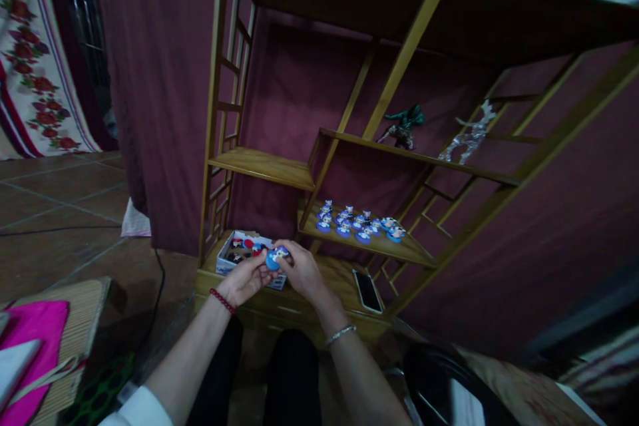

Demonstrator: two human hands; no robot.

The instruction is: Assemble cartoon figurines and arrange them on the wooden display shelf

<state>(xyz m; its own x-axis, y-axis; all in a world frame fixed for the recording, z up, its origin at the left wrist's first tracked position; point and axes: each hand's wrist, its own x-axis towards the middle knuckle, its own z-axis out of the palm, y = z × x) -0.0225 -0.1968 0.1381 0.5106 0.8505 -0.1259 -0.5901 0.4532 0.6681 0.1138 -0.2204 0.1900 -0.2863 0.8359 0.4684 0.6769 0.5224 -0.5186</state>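
A small figurine [277, 256] with a round blue base and purple-and-white top is held between both hands, in front of the shelf unit. My left hand [245, 279], with a red bead bracelet at the wrist, grips its base from the left. From the right, my right hand [303, 271] closes its fingers on the figurine's upper part. Just behind the hands stands an open white box [225, 262] with several red, black and blue pieces inside. Several similar figurines [343, 228] stand in rows on the low shelf [399, 253] to the right.
A wooden shelf unit [369, 136] fills the middle. On its upper shelf stand a dark green figure [405, 126] and a clear figure [472, 135]. A phone [368, 291] lies on the bottom board. At the lower left is a woven-topped stool [84, 309] with pink cloth [47, 326].
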